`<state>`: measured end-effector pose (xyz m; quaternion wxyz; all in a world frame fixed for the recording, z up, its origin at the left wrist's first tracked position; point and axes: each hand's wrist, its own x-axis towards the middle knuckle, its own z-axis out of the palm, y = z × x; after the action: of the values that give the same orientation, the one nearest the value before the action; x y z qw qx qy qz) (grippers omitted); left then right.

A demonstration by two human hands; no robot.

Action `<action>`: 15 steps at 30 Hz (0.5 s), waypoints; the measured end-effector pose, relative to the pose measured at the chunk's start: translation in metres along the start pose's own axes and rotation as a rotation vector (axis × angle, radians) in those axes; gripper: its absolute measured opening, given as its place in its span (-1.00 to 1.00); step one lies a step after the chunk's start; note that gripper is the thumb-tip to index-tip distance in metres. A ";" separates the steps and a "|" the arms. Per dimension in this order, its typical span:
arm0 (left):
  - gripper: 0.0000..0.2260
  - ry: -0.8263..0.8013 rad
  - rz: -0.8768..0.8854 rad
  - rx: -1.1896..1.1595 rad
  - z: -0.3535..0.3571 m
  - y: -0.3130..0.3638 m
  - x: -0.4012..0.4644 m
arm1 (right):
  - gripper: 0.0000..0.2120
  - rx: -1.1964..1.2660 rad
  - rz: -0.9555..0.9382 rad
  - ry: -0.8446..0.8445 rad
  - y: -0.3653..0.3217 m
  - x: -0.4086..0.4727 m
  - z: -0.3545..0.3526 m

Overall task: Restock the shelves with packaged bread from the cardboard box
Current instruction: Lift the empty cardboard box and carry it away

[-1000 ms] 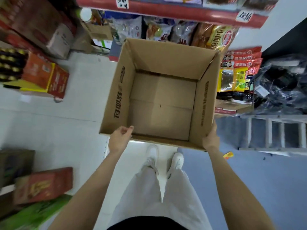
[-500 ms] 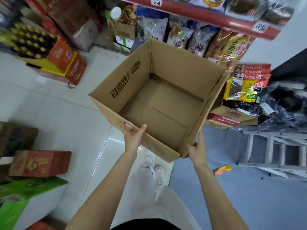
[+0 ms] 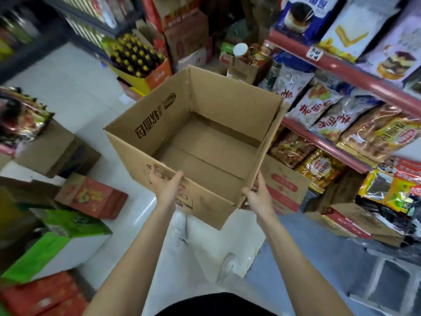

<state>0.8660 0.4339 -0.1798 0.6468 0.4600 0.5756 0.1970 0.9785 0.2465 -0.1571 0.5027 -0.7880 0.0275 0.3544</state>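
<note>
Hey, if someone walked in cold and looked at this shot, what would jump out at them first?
The open cardboard box in the middle, held up off the floor with nothing inside it. The left hand holds its near wall and the right hand its near right corner. To the right, red shelves are packed with bagged bread.

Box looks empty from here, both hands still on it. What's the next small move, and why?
Probably set the cardboard box aside on the bare floor to the left. Its bottom shows only bare cardboard, no bread left, and the bread packs already sit on the red shelves. The left hand and right hand hold its near wall and corner, so lowering it frees both.
</note>
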 end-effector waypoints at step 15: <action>-0.15 -0.177 0.110 0.096 0.009 0.192 0.231 | -0.25 0.271 0.079 0.055 -0.174 0.141 0.150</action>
<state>0.9869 0.7076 -0.1534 0.6604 0.5371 0.4988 0.1631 1.0737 0.4975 -0.1420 0.5894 -0.7205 0.1199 0.3451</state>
